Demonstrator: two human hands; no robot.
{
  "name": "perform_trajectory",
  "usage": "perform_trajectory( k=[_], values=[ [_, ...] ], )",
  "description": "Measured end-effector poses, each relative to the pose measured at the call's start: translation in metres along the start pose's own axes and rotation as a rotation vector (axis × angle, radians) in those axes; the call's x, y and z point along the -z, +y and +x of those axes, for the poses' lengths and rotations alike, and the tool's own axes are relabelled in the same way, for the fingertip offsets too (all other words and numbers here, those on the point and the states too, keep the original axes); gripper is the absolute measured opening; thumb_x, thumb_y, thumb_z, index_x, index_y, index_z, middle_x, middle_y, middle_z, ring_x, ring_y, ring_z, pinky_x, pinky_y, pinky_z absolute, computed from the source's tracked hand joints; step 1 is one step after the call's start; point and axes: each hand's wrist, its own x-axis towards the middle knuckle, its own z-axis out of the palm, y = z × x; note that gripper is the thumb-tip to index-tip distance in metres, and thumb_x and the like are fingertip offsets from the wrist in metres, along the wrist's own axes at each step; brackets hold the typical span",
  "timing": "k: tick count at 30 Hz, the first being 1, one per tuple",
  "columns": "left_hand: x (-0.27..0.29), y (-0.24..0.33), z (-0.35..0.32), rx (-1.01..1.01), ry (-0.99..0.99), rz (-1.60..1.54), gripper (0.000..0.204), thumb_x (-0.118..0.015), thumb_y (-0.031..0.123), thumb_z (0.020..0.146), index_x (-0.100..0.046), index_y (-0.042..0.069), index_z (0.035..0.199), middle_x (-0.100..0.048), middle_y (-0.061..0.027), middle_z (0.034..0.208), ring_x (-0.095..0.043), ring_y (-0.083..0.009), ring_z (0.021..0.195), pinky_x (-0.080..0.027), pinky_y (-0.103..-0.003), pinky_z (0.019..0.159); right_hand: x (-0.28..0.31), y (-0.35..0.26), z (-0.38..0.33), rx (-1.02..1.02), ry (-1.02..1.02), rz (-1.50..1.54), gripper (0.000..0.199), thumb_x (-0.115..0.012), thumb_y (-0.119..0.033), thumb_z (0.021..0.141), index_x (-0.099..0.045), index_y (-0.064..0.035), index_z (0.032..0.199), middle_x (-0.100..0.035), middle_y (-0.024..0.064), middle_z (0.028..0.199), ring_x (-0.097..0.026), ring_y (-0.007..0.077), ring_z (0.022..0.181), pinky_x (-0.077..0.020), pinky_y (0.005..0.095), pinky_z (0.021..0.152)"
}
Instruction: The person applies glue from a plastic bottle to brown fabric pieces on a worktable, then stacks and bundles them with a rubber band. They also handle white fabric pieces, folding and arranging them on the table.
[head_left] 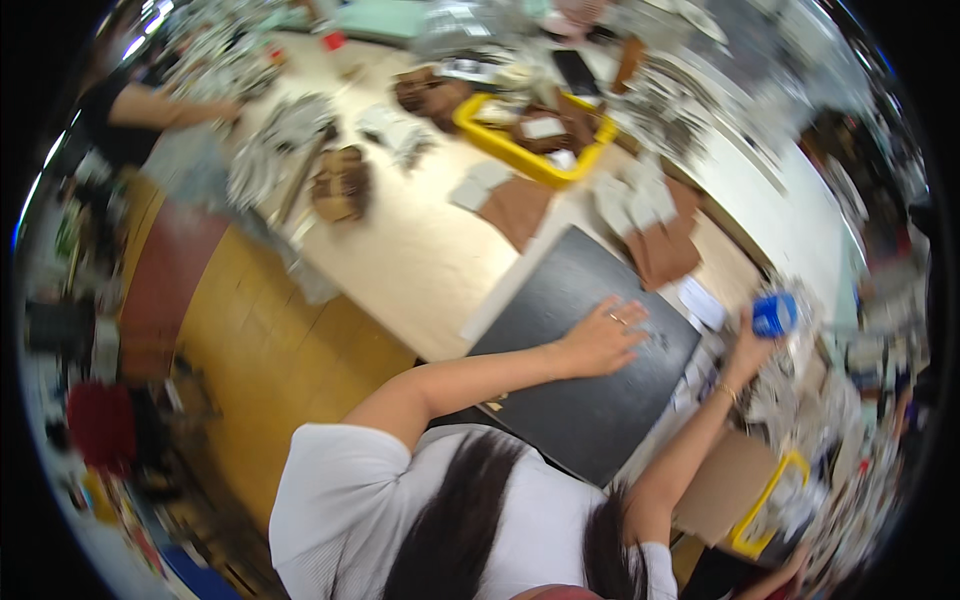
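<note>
My left hand [603, 340] lies on a black mat [590, 290] with its fingers spread, a ring on one of them. Nothing is held in it. Off the mat's right side, my right hand [750, 352] is wrapped round a blue cylindrical container [774, 314]; its exact kind is unclear. Brown and grey flat pieces [662, 240] lie just beyond the mat. Another brown piece [518, 210] with a grey end sits to their left. A small white paper [702, 302] is between the mat and my right hand.
A yellow basket [540, 170] with brown items stands farther back on the table [390, 260]. Brown bundles [340, 184] and stacked grey pieces [285, 145] lie left. Another person's arm [180, 108] reaches in at far left. A cardboard box [725, 485] and second yellow basket [750, 535] stand lower right.
</note>
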Motion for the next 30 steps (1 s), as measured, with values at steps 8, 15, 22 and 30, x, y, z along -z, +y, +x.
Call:
perform_trajectory(
  k=[8,15,22,30],
  values=[
    [-0.003,-0.002,-0.002,0.026,0.014,-0.142,0.036,-0.059,0.024,0.088,-0.057,0.011,0.122,-0.048,-0.0135,0.136,-0.037,-0.0284,0.134,-0.024,-0.048,0.112,0.012,-0.024,-0.010,0.130,0.018,-0.082,0.107,-0.085,-0.035,0.069,-0.020,0.0107,0.142,-0.051,0.0249,0.127,-0.056,0.0307,0.112,-0.0459,0.0363,0.094],
    [0.035,-0.034,-0.011,0.061,0.167,-0.354,0.036,-0.057,0.012,0.087,-0.056,0.009,0.123,-0.051,-0.0138,0.132,-0.046,-0.0307,0.125,-0.033,-0.045,0.108,0.030,-0.019,-0.044,-0.033,-0.063,0.035,0.082,-0.073,-0.023,0.085,-0.023,0.0020,0.145,-0.044,0.0238,0.133,-0.054,0.0309,0.114,-0.0455,0.0396,0.097],
    [0.231,-0.244,-0.098,1.034,0.401,0.624,0.048,-0.069,0.031,0.080,-0.061,0.003,0.117,-0.059,-0.0262,0.116,-0.049,-0.0413,0.116,-0.040,-0.044,0.101,0.056,-0.053,-0.125,-0.039,-0.363,0.306,0.058,-0.064,-0.013,0.090,-0.036,-0.0015,0.140,-0.047,0.0160,0.133,-0.053,0.0258,0.117,-0.0429,0.0367,0.099],
    [0.314,-0.392,-0.242,1.405,0.481,0.042,0.068,-0.064,0.051,0.085,-0.054,-0.004,0.123,-0.065,-0.0177,0.109,-0.064,-0.0299,0.097,-0.050,-0.042,0.090,0.028,-0.142,-0.163,0.135,-0.809,0.412,0.034,-0.068,-0.007,0.084,-0.058,-0.0015,0.117,-0.059,0.0117,0.113,-0.063,0.0222,0.099,-0.0493,0.0323,0.088]
  ],
)
